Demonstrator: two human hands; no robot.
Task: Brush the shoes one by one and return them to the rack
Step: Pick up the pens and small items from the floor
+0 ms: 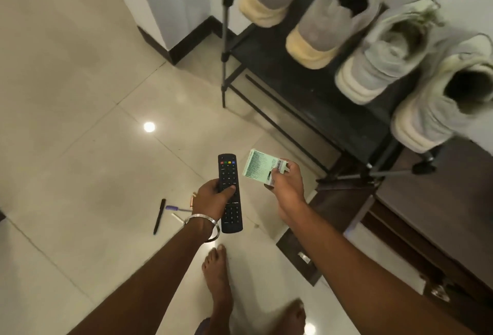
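Left hand: the left hand (213, 196) is curled round a long black plastic remote control (230, 193), thumb laid across its keypad, coloured buttons at the far end pointing away from the person. A silver metal bangle (204, 224) sits on that wrist.
Right hand: the right hand (288, 182) pinches a small pale green cardboard box with black stripes (262, 168) by one end, fingers wrapped over its edge, the box held just right of the remote and not touching it.
Shoes: up and to the right of both hands, four shoes sit heel-out on the top shelf of a black metal-framed shoe rack (306, 89): two grey suede shoes with tan heel patches (328, 22), then, further right, two pale grey-and-cream laced sneakers (394, 52). All are well apart from the hands.
Floor: below and left of the left hand, a black pen (159, 216), a purple-tipped pen (177, 208) and some small items too blurred to name lie on the glossy cream tiled floor (80, 94).
Feet: two bare feet (217, 273) stand on the tiles beneath the forearms.
Right side: a dark brown wooden cabinet (400, 228) stands beyond the right forearm, next to the rack.
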